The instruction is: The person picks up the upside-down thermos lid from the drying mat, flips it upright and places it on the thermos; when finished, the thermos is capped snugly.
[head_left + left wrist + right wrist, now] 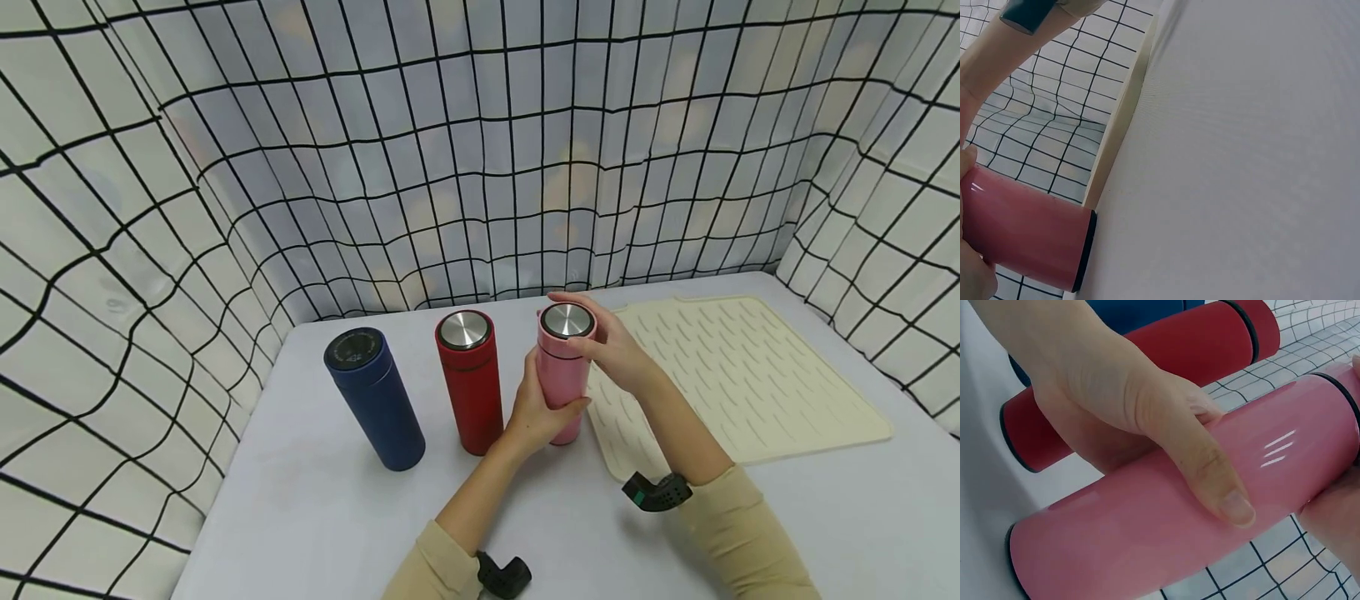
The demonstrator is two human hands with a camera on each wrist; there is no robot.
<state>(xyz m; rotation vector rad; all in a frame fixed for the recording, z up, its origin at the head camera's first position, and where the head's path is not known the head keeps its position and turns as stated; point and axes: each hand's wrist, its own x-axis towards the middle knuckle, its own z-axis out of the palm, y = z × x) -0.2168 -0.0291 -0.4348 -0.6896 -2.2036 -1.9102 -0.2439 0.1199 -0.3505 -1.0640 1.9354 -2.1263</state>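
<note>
A pink thermos flask [564, 379] with a silver-topped lid stands upright on the white table. My left hand [536, 414] grips its body, thumb across the front, as the right wrist view also shows for the left hand [1147, 415]. Up at the lid, my right hand [611, 350] curls its fingers and thumb round the rim. The left wrist view shows the lower part of the pink flask [1025, 228], its dark base ring at the tabletop. Left of it stand a red thermos flask [471, 387] with a silver top and a dark blue thermos flask [378, 404] with a black top.
A cream ribbed mat [720, 367] lies on the right part of the table, its edge just beside the pink flask. Black netting [480, 158] over pale walls encloses the back and sides of the white table [300, 525].
</note>
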